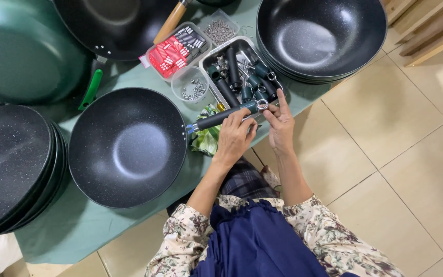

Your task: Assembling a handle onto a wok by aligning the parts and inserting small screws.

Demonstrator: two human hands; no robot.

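Two hands at one dark wok [127, 146], left hand [234, 137] gripping its handle [226, 115], right hand [281, 124] fingers pinching the handle's end ring [262, 104], metal tray [207, 62] just beyond

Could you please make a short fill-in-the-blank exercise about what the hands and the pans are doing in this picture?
1. The left hand grips the dark ____ of the black wok.
2. The right hand touches the metal ____ at the handle's end.
3. Spare handles lie in a metal ____ above the hands.
4. The table is covered by a ____ cloth.

Missing words: handle; ring; tray; green
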